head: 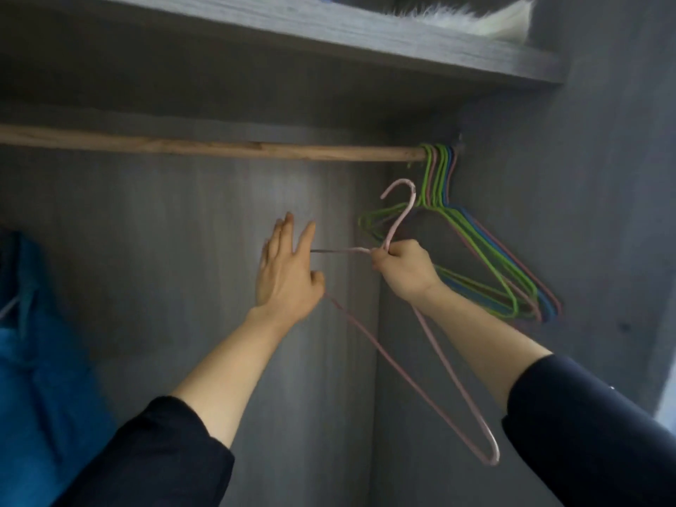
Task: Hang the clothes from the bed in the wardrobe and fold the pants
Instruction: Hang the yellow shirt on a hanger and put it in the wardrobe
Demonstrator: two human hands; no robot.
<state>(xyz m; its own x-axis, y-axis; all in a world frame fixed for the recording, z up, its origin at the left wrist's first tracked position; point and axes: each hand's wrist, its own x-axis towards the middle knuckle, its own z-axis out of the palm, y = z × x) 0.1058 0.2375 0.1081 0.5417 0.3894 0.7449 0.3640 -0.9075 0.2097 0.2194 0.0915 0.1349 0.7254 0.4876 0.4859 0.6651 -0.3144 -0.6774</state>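
Inside the grey wardrobe, my right hand [402, 268] grips a pink wire hanger [450, 375] at the base of its hook, below the wooden rail [219, 148]. The hanger is off the rail and carries no clothing. My left hand [287, 268] is raised with fingers straight, in front of the hanger's left shoulder; whether it touches the wire I cannot tell. A bunch of green, blue and pink hangers [494, 258] hangs at the rail's right end. A blue garment [33, 360] hangs at the far left.
A grey shelf [329, 34] runs above the rail, with something white and furry [486, 21] lying on it. The wardrobe's right side wall [603, 214] stands close behind the bunched hangers. The back panel [164, 250] lies behind my hands.
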